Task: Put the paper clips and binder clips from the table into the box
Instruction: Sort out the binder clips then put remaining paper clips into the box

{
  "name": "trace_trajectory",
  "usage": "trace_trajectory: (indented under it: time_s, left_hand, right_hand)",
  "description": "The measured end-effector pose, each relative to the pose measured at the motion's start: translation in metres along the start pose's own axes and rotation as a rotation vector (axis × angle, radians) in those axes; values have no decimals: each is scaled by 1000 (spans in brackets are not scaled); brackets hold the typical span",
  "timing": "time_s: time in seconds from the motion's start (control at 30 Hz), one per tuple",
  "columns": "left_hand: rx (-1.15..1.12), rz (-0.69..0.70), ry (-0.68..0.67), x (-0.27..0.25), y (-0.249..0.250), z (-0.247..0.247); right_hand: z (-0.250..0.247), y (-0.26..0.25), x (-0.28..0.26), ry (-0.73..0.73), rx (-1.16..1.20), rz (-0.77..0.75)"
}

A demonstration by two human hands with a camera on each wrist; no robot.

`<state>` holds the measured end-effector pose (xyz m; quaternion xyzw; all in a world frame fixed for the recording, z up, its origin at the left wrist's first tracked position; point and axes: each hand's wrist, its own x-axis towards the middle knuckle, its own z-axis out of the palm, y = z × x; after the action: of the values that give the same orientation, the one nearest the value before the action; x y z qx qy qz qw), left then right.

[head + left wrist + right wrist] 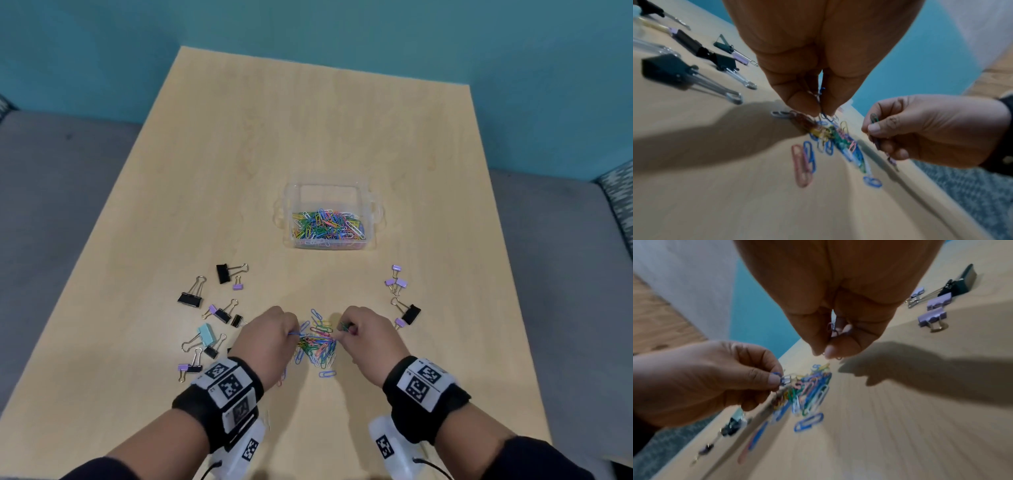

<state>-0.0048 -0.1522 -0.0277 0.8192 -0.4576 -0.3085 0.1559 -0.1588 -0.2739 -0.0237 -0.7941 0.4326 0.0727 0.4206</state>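
Note:
A pile of coloured paper clips (pixel 317 344) lies on the table near the front, between my two hands. My left hand (pixel 274 337) pinches blue paper clips (pixel 821 100) at the pile's left edge. My right hand (pixel 359 334) pinches a few paper clips (pixel 832 328), a green one among them, at the pile's right edge. The clear plastic box (pixel 375 212) stands farther back at the centre, partly filled with paper clips. Black, purple and light-blue binder clips (pixel 219 315) lie left of my hands, and purple and black ones (pixel 402 298) lie to the right.
The wooden table (pixel 325 130) has bare surface behind and beside the box. A grey seat (pixel 51 205) flanks the table on both sides, and a teal wall stands behind.

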Motion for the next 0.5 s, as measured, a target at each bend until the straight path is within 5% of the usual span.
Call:
trace_trajectory:
  time_s: [0.17, 0.37, 0.5]
  left_hand:
    - [-295, -90, -31, 13, 9, -29]
    - [-285, -19, 208, 88, 36, -83]
    - [-235, 6, 254, 123, 57, -96]
  right_hand:
    - [-33, -16, 13, -108, 383, 116]
    - [-86, -51, 81, 118, 335, 13]
    - [-102, -75, 112, 192, 279, -49]
